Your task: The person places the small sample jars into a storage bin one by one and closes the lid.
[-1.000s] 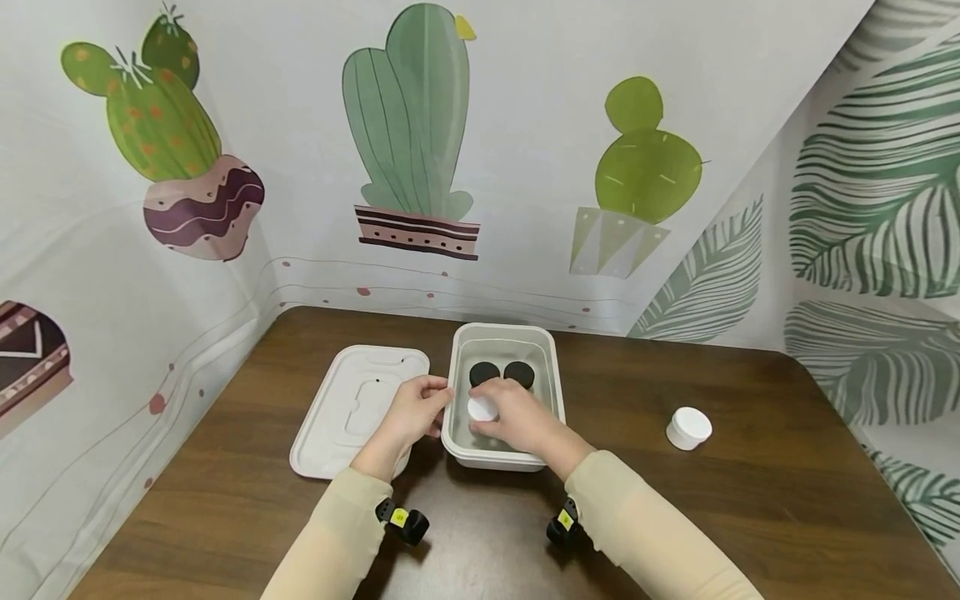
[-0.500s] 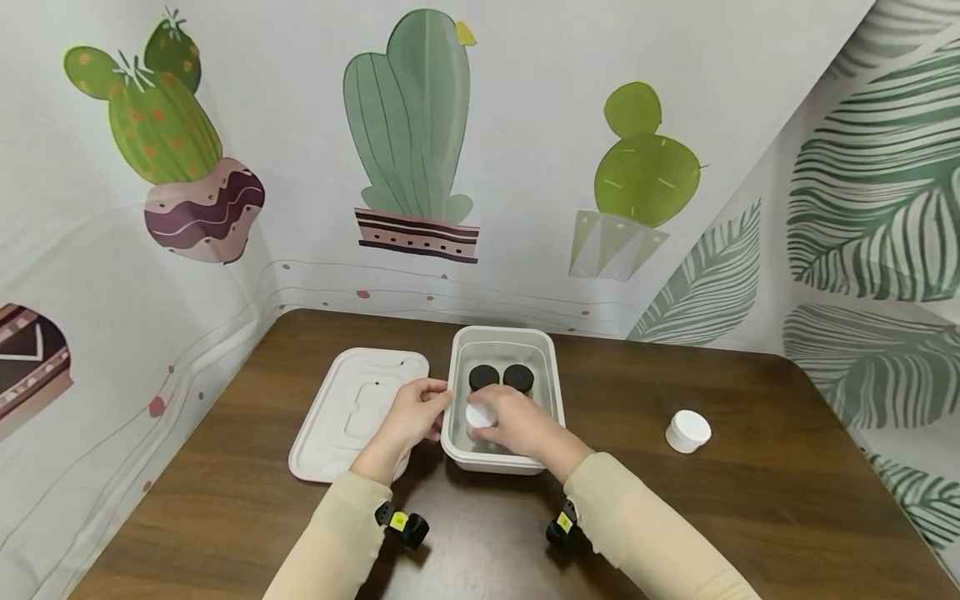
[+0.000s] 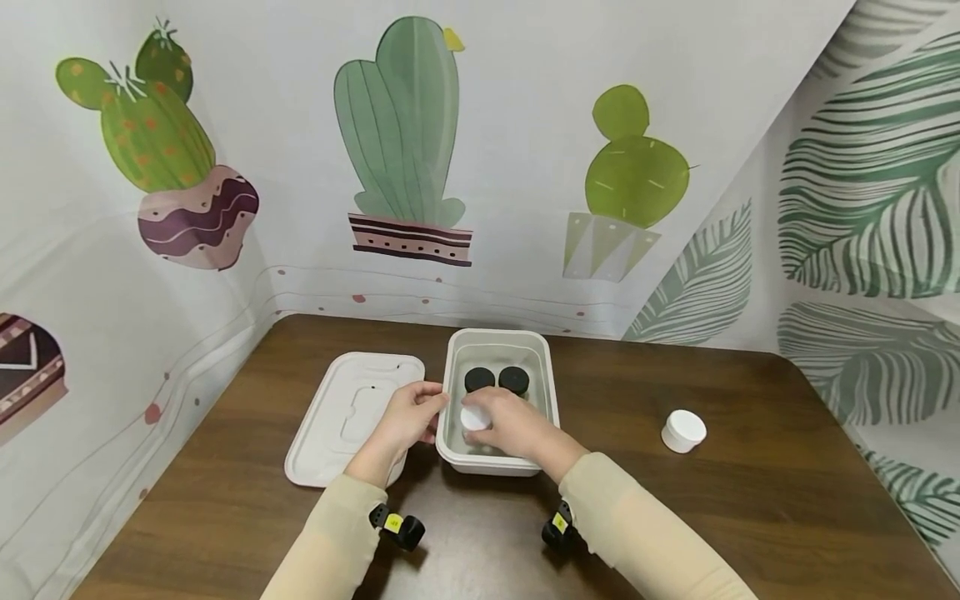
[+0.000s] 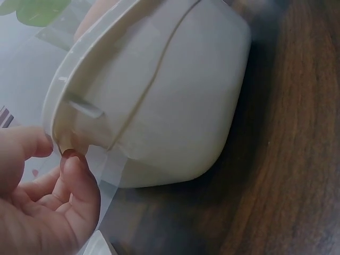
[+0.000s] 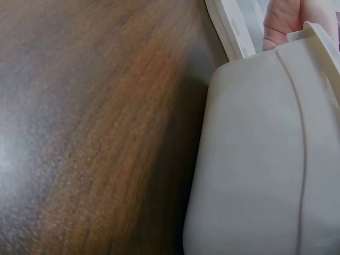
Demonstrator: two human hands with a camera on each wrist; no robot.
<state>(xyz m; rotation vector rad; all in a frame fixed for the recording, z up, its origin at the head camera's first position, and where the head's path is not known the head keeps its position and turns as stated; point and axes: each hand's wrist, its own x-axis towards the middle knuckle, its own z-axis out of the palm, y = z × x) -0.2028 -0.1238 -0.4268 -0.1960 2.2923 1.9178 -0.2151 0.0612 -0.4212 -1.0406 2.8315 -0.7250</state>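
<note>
So on the left the lid (image 3: pixel 352 415) is lying flat on the surface (image 3: pixel 750 500), off the container (image 3: pixel 551 400), so nothing's closed up yet. The left hand (image 3: pixel 408 417) has its grip pinching the container's left rim, thumb and fingers curled on the edge. Inside, two black-capped jars (image 3: pixel 497 379) already sit at the far end, and the right hand (image 3: pixel 506 421) has its grip wrapped around a white jar (image 3: pixel 474 417), low in the near half. Over on the right another white jar (image 3: pixel 683 431) waits well apart, so I'd say roughly halfway. Compared to a second ago the white jar looks lower and more covered by fingers; the left hand hasn't budged.
</note>
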